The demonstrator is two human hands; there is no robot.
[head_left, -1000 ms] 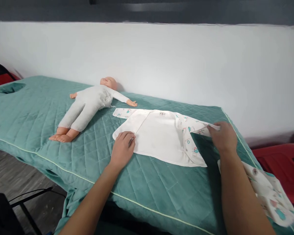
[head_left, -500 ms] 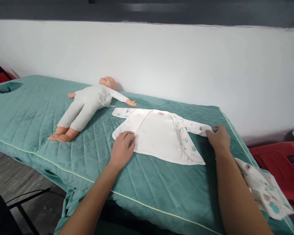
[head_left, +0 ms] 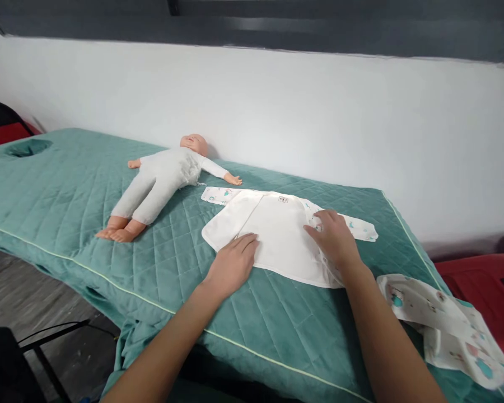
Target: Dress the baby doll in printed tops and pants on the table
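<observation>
A small white baby shirt (head_left: 280, 238) with printed sleeves lies spread on the green quilted cover, its front open and a small label at the neck. My left hand (head_left: 234, 260) rests palm down on its lower left part, fingers stretched and holding nothing. Over the right front panel is my right hand (head_left: 335, 236), thumb and fingers apart, touching or just above the cloth; I cannot tell which. A baby doll (head_left: 163, 176) with a white cloth body lies on its back to the left, one arm reaching toward the shirt's left sleeve.
A crumpled printed cloth (head_left: 453, 330) lies at the bed's right edge. The bed (head_left: 159, 268) runs along a white wall (head_left: 252, 106) and has a face hole (head_left: 28, 148) at far left. A red object (head_left: 483, 280) stands beyond the right edge.
My right hand has left the end of the right sleeve and moved left onto the front panel. My left hand has slid slightly right on the shirt. The view has shifted a little.
</observation>
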